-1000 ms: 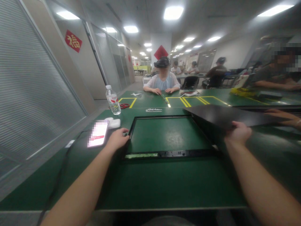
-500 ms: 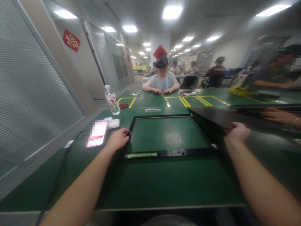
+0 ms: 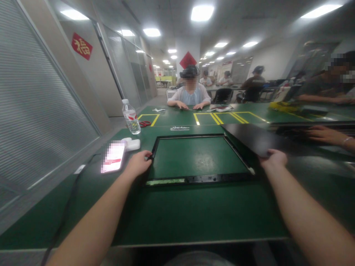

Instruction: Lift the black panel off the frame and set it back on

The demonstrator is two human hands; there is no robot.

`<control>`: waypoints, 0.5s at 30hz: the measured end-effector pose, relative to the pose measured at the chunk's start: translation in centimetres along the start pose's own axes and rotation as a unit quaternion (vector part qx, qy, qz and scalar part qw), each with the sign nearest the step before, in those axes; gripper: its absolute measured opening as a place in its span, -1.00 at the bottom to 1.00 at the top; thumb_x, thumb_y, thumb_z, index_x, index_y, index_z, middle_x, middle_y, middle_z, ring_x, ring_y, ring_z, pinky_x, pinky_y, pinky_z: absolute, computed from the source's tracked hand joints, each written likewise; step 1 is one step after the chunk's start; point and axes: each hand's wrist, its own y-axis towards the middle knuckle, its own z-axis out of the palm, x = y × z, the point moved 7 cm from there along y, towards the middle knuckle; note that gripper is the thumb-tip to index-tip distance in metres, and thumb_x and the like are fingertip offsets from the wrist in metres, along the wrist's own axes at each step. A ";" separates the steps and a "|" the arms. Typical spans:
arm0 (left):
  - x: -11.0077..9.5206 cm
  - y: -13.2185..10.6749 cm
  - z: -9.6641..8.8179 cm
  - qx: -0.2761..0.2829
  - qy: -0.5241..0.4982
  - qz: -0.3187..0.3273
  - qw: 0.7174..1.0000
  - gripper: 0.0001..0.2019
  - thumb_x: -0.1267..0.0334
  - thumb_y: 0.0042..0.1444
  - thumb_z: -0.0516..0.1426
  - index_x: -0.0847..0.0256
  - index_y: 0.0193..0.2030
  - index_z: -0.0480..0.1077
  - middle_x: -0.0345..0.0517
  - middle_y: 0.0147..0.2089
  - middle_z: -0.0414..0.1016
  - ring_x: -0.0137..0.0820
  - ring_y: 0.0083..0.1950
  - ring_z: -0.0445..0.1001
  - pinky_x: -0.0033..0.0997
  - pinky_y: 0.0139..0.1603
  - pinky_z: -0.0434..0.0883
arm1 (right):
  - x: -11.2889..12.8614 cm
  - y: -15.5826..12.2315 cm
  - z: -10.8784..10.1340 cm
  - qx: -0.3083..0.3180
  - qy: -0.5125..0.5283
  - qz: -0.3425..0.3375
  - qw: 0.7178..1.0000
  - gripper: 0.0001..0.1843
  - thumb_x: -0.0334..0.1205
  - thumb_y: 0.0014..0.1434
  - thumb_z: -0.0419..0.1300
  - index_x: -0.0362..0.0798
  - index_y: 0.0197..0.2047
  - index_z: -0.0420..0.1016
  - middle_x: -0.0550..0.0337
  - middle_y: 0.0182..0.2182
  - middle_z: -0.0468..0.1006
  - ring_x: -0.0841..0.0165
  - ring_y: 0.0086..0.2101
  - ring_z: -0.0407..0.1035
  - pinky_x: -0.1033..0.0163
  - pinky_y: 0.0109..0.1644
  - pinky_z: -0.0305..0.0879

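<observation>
A thin black rectangular frame (image 3: 219, 178) lies flat on the green table (image 3: 194, 218), with a pale green strip along the left part of its near bar. My left hand (image 3: 138, 162) pinches the frame's left bar. To the right, my right hand (image 3: 274, 160) grips the near edge of a dark flat panel (image 3: 249, 136). That panel is tilted, its near side raised off the table, and its far left corner meets the frame's far right corner. Whether the two are joined there I cannot tell.
A phone (image 3: 113, 157), a white case (image 3: 133, 144), a water bottle (image 3: 131, 117) and red-handled scissors (image 3: 145, 123) stand or lie at the left. Another person's hand (image 3: 327, 136) rests at the right. Opposite sits a person in a headset (image 3: 190, 92).
My right hand has moved a little left and down with the panel's near edge. My left hand keeps its place on the frame. The hands of the person opposite have shifted slightly.
</observation>
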 end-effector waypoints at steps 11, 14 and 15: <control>-0.3 -0.3 -0.1 0.003 0.022 -0.002 1.000 -0.63 0.28 0.01 0.20 0.13 -0.01 0.60 0.08 -0.02 0.68 -0.07 -0.09 0.63 -0.23 -0.04 0.46 | -0.2 0.3 -0.1 0.016 -0.017 0.042 0.999 -0.66 -0.55 -0.21 0.01 -0.01 -0.33 0.24 0.26 -0.34 0.40 0.43 -0.39 0.44 0.27 -0.25 0.44; -0.5 -0.3 -0.1 0.006 0.030 0.000 1.000 -0.62 0.30 0.03 0.19 0.15 0.03 0.59 0.08 0.01 0.67 -0.08 -0.07 0.63 -0.25 -0.04 0.47 | -0.1 1.0 0.0 0.035 -0.028 0.014 0.999 -0.67 -0.56 -0.21 0.03 0.00 -0.35 0.22 0.28 -0.36 0.40 0.43 -0.40 0.43 0.22 -0.19 0.45; -0.5 -0.3 -0.1 0.008 0.033 -0.001 0.999 -0.61 0.30 0.04 0.19 0.17 0.04 0.58 0.09 0.01 0.67 -0.09 -0.07 0.63 -0.25 -0.03 0.47 | 0.1 1.1 0.4 0.060 -0.041 -0.013 0.997 -0.68 -0.55 -0.20 0.03 0.00 -0.36 0.20 0.28 -0.36 0.40 0.42 -0.40 0.42 0.20 -0.18 0.46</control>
